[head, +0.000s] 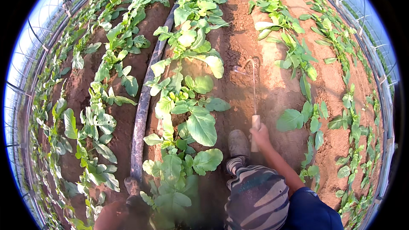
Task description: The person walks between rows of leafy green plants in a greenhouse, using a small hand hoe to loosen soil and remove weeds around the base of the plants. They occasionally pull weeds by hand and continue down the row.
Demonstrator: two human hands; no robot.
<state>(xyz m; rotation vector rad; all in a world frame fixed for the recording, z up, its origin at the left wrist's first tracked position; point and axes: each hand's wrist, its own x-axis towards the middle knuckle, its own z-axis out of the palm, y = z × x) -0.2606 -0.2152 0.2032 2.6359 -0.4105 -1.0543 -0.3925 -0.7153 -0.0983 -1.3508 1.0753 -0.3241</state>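
Observation:
My right hand [261,138] grips the pale wooden handle of a short hand hoe [254,92]. Its thin metal shank runs forward along the furrow and bends over in a gooseneck. The small shiny blade [240,69] rests at the soil, left of the shank. Close on the left of the handle is my shoe [239,142], below a camouflage trouser knee [257,195]. My left hand is out of view. Leafy green plants [182,102] form a row left of the hoe. A blurred reddish-brown shape [111,215] at the bottom left cannot be made out.
A long grey pipe [143,111] lies between the rows on the left, with my other shoe [132,186] at its near end. More plant rows stand at left [102,118] and right [294,54]. Greenhouse framing [381,80] curves along both sides.

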